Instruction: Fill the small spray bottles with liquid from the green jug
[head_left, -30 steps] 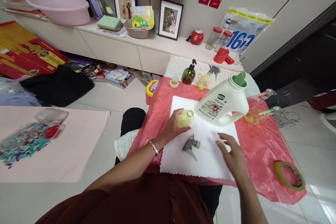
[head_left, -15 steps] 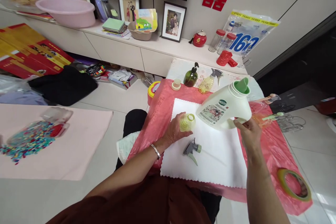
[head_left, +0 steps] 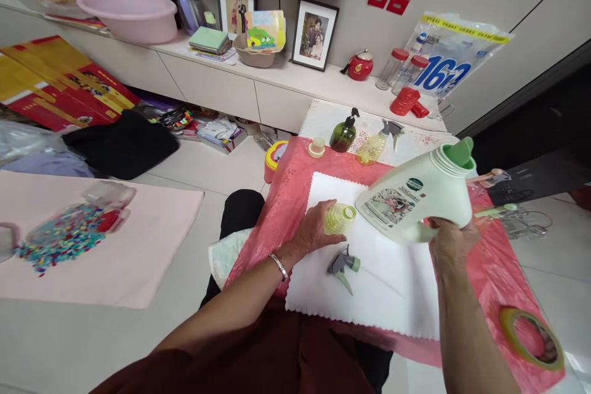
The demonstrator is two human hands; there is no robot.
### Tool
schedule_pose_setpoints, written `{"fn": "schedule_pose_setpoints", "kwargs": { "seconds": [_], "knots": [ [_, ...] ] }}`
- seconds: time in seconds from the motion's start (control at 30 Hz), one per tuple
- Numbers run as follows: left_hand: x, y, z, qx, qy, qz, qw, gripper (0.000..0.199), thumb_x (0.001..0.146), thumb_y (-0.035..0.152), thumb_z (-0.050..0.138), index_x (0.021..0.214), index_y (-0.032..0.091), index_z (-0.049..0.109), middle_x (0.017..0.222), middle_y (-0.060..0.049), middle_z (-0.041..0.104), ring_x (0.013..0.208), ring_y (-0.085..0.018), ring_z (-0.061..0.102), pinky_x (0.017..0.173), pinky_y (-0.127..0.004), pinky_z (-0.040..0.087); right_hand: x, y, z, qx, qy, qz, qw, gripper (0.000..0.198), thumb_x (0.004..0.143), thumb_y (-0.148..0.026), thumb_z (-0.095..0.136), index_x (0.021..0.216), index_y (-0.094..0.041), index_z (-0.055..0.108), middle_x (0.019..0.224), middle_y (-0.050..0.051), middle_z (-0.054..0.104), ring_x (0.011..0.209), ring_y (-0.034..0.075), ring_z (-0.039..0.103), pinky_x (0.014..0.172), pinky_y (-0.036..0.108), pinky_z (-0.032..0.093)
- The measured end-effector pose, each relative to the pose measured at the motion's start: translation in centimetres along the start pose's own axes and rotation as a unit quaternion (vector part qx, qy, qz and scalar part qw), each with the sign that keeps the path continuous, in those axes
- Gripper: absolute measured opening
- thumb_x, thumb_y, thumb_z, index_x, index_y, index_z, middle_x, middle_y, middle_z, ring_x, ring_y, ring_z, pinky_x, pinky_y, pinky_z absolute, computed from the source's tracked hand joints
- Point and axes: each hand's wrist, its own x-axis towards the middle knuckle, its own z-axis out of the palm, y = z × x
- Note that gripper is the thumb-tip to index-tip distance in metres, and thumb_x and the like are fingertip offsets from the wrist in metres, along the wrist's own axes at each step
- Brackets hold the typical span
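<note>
My left hand (head_left: 318, 228) is wrapped around a small yellow translucent spray bottle (head_left: 340, 219) with its neck uncovered, above a white cloth (head_left: 383, 295). By its handle, my right hand (head_left: 452, 243) grips a large pale green detergent jug (head_left: 415, 194). The jug leans, its base toward the small bottle and its open mouth with a green spout (head_left: 459, 151) up at the right. A grey trigger spray head (head_left: 344, 266) lies on the cloth just below my left hand, its thin tube stretching to the right.
Red plastic sheeting (head_left: 270, 228) covers the table. At its back stand a green pump bottle (head_left: 343, 134), a yellow spray bottle (head_left: 372, 149) and a cream cap (head_left: 316, 147). A tape roll (head_left: 530, 338) lies at the right corner. Colourful pieces (head_left: 64, 237) cover part of a pink mat at left.
My right hand has lifted the jug slightly nearer and moved it right. The small bottle in my left hand now tilts more toward the right. The view has shifted slightly.
</note>
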Motion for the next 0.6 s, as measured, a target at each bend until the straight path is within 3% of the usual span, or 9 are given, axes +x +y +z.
{"fn": "schedule_pose_setpoints", "kwargs": {
  "seconds": [0.2,0.33,0.47,0.6],
  "knots": [
    [0.2,0.5,-0.1,0.011,-0.007,-0.008,1.0,0.103,0.059,0.046,0.093,0.144,0.022,0.04,0.138,-0.015,0.059,0.127,-0.036,0.059,0.108,-0.055,0.049,-1.2,-3.7,-4.6,-0.031,0.022,-0.006,0.999,0.036,0.048,-0.037,0.073,0.072,-0.018,0.054,0.064,0.001,0.047,0.058,0.013,0.042,0.051,0.029,0.036],
    [0.2,0.5,-0.1,0.013,-0.008,-0.008,1.0,0.102,0.059,0.045,0.093,0.144,0.026,0.04,0.141,-0.013,0.057,0.129,-0.037,0.058,0.111,-0.056,0.047,-2.3,-6.6,-8.1,-0.136,0.01,-0.035,0.99,0.022,0.052,-0.03,0.07,0.07,-0.018,0.064,0.068,0.004,0.052,0.061,0.015,0.044,0.054,0.03,0.032],
    [0.2,0.4,0.0,0.018,-0.006,-0.012,1.0,0.102,0.06,0.046,0.093,0.144,0.025,0.04,0.141,-0.013,0.057,0.129,-0.038,0.058,0.11,-0.057,0.047,-3.0,-10.0,-9.9,-0.268,-0.069,-0.037,0.96,0.031,0.055,-0.039,0.063,0.081,-0.024,0.069,0.074,0.004,0.056,0.068,0.017,0.049,0.058,0.03,0.037],
    [0.2,0.5,-0.1,0.012,-0.013,-0.011,1.0,0.102,0.06,0.047,0.092,0.145,0.025,0.039,0.14,-0.013,0.057,0.128,-0.037,0.058,0.108,-0.056,0.049,-3.0,-12.5,-9.8,-0.375,-0.139,-0.086,0.912,0.04,0.058,-0.047,0.057,0.089,-0.027,0.073,0.07,0.006,0.056,0.075,0.021,0.058,0.062,0.03,0.043]
  ]
}}
